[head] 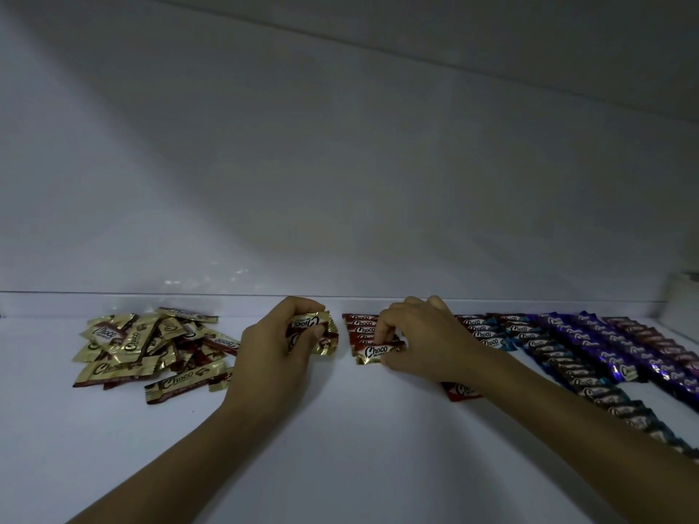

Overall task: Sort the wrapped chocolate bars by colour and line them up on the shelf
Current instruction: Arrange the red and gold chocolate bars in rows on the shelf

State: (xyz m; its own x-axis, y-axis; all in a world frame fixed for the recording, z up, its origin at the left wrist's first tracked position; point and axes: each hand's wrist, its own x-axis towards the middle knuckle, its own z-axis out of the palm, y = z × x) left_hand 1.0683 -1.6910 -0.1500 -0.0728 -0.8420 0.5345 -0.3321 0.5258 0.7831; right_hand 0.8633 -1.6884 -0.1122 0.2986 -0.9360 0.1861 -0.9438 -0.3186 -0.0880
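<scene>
Near the shelf's (340,467) back edge at 12 o'clock, the right hand (423,338) pinches a gold bar (374,351) at the short column's (359,327) near end, its long axis running 9-to-3. The left hand (272,353) grips a bunch of gold bars (317,330). Open shelf lies toward 6. The loose pile (143,349) sits at 9, and the blue row (567,368) and purple row (620,349) at 3.

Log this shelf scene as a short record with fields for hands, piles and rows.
left hand: grips a few gold bars
right hand: pinches one bar at the near end of the red row
unsorted: loose gold pile, left of both hands
sorted: blue row and purple row, to the right
stray: red bar, alone, nearer the viewer than the red row
surface: white shelf
</scene>
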